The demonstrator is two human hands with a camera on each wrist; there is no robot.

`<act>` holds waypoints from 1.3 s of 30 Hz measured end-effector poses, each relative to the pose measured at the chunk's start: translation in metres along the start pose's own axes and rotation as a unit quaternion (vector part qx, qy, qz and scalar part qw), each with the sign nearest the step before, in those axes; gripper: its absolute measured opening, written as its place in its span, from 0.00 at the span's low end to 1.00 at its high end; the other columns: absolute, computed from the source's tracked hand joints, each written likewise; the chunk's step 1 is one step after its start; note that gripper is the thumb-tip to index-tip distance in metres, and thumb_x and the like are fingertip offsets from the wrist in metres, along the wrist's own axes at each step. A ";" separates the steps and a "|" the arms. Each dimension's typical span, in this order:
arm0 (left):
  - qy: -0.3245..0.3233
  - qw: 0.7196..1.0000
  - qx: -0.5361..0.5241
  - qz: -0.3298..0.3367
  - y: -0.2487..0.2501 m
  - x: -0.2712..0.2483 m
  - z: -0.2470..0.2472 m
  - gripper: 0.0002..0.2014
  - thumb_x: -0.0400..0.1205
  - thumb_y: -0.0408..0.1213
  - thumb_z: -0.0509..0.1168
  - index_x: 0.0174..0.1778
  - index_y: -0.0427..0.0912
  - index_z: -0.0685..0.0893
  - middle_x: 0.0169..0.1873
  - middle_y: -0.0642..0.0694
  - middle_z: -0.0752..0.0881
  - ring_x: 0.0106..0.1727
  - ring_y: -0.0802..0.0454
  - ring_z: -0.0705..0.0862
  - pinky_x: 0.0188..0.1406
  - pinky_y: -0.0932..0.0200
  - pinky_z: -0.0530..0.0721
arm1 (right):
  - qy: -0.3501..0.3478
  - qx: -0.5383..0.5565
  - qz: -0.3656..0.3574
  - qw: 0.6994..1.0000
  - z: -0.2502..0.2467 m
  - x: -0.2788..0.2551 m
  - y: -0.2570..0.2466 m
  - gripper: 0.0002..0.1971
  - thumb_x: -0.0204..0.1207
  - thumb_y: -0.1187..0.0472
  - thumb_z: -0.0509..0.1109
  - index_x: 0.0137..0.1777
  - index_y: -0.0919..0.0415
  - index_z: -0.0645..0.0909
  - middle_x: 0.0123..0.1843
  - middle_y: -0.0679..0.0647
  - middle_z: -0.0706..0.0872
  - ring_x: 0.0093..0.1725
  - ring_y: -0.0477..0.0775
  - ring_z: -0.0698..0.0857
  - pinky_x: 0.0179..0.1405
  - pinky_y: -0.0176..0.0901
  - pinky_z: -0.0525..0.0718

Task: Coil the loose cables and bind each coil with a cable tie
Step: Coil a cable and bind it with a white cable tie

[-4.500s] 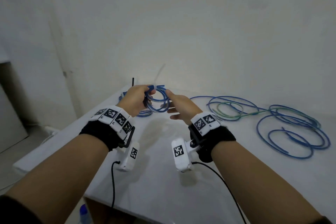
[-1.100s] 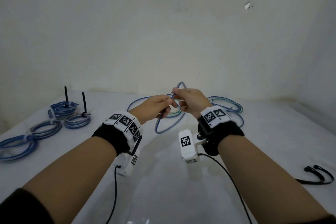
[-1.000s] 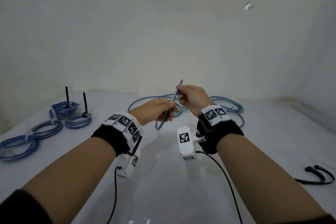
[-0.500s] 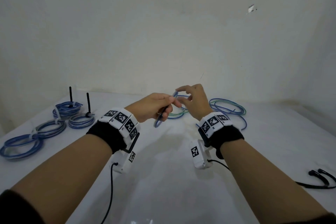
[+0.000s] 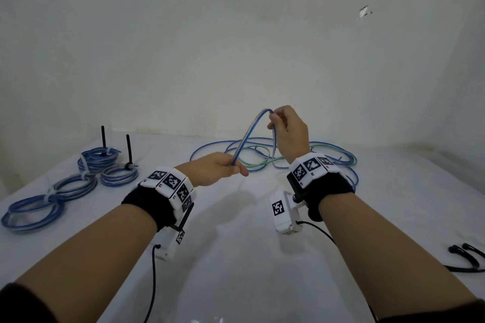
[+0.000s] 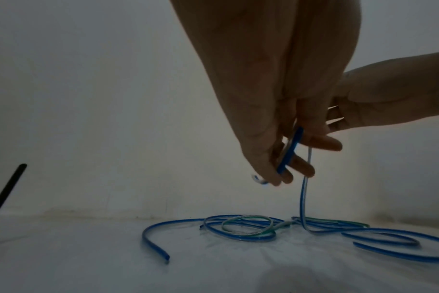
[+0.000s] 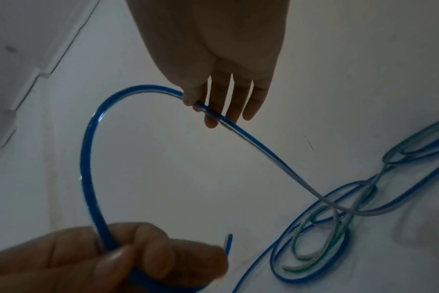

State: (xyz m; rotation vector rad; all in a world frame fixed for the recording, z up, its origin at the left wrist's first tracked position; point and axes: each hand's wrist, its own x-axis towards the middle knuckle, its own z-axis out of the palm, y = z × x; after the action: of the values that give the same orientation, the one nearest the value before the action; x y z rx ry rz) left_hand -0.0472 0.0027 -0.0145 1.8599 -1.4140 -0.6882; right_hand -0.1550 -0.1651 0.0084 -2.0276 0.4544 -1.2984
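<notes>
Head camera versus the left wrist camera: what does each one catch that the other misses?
Only the head view shows the four tied coils at the left, the black cable ties at the right, and both wristbands. Only the left wrist view shows the loose cut end of a blue cable lying on the table. Both show the left hand gripping the blue cable, the right hand lifting it, and the loose tangle behind.

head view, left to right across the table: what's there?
bound coils → left hand → blue cable held arched between the two hands → right hand → loose cables behind it → black cable ties at the right edge.
</notes>
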 end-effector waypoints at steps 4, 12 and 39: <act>0.083 0.986 -0.105 0.100 0.018 0.001 0.000 0.13 0.88 0.35 0.52 0.52 0.38 0.83 0.47 0.42 0.88 0.52 0.56 0.83 0.57 0.68 0.76 | -0.033 0.061 0.072 0.995 0.003 -0.001 0.000 0.06 0.83 0.65 0.58 0.47 0.59 0.75 0.32 0.53 0.79 0.31 0.52 0.82 0.35 0.33 0.78; 0.178 0.899 -0.381 0.121 0.055 0.010 -0.007 0.15 0.88 0.42 0.51 0.43 0.39 0.79 0.27 0.50 0.72 0.33 0.54 0.74 0.62 0.43 0.78 | -0.092 0.046 0.118 0.988 0.014 -0.024 0.010 0.06 0.79 0.72 0.61 0.50 0.62 0.76 0.40 0.55 0.82 0.35 0.46 0.85 0.43 0.31 0.81; 0.310 0.910 -0.228 0.156 0.041 0.016 -0.015 0.11 0.88 0.37 0.51 0.60 0.45 0.77 0.32 0.49 0.75 0.32 0.56 0.74 0.39 0.63 0.79 | -0.253 -0.143 0.010 0.957 0.029 -0.053 0.005 0.17 0.79 0.72 0.58 0.63 0.59 0.82 0.47 0.59 0.83 0.47 0.55 0.77 0.42 0.32 0.64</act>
State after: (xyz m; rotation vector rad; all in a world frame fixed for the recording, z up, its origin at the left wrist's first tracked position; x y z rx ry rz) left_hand -0.0559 -0.0160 0.0267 1.2773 -0.9848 -0.2003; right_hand -0.1517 -0.1262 -0.0377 -2.4826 0.4337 -0.6818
